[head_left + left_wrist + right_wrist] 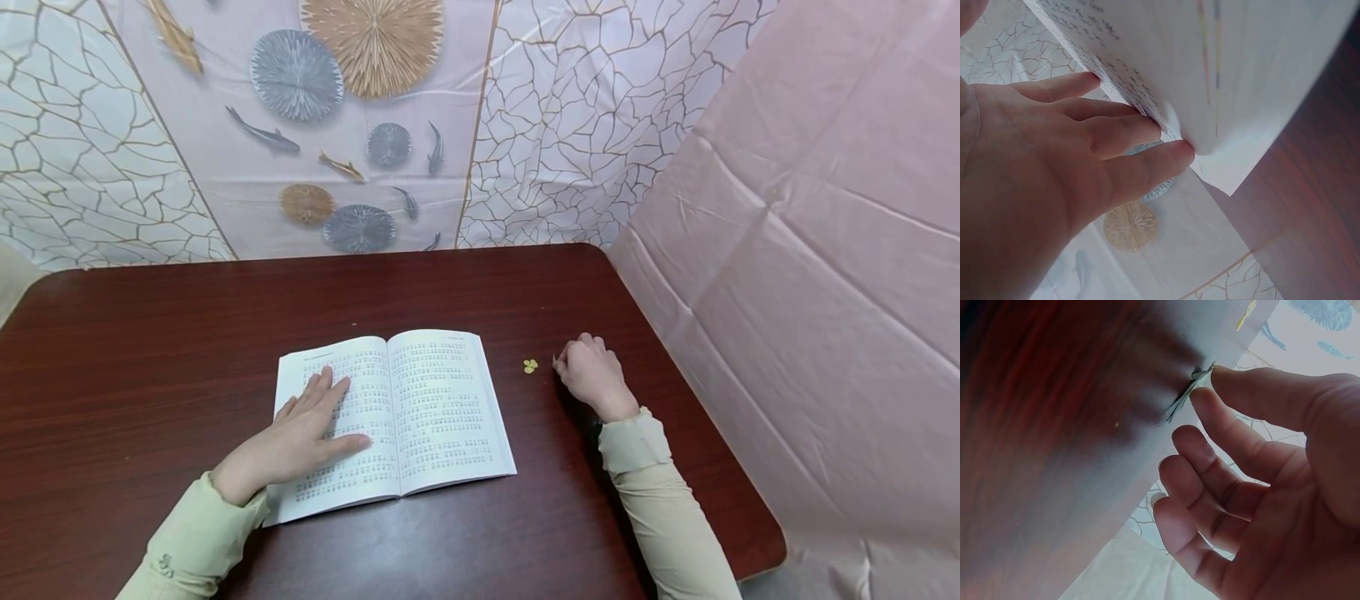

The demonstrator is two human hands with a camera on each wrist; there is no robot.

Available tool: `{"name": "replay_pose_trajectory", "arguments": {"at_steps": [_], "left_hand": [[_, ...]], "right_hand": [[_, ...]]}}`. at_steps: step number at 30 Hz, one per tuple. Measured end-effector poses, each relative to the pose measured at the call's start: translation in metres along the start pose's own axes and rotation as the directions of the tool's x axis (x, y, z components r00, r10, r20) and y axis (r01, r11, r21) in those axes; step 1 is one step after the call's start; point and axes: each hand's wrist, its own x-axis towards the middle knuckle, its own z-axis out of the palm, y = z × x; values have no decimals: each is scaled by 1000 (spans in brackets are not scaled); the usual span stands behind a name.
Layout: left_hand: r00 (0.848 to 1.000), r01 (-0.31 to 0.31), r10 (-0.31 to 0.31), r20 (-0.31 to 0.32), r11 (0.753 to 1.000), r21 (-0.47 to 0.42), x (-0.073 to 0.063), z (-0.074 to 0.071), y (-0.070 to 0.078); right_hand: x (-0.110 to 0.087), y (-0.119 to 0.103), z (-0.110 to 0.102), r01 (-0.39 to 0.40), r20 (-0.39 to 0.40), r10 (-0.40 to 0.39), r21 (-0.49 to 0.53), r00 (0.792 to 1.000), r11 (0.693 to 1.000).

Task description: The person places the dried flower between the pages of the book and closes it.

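An open book [442, 400] with printed pages lies on the table. My left hand [296, 437] rests on its left page, fingers straight and spread and the thumb out to the side. In the left wrist view the fingertips [1179, 152] press against the page. To the right of the book, my right hand [592, 372] is low over the table. Its thumb and index finger pinch a small, thin, greenish leaf-like piece [1190, 394] close over the wood. The other fingers curl loosely. Between book and right hand lies a small yellow-green clover-shaped piece [530, 366].
The dark red-brown table [150, 333] has rounded corners. A patterned cloth [360, 167] with fish and round motifs hangs behind it, and a plain pinkish cloth [825, 250] hangs along the right side.
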Motion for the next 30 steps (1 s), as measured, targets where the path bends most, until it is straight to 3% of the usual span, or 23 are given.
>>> {"name": "replay_pose_trajectory", "arguments": {"at_steps": [30], "left_hand": [[1000,-3,3,5,1000,-6,0,0,0]], "right_hand": [[-7,3,-3,-9,28,7,72,1000,997]]}}
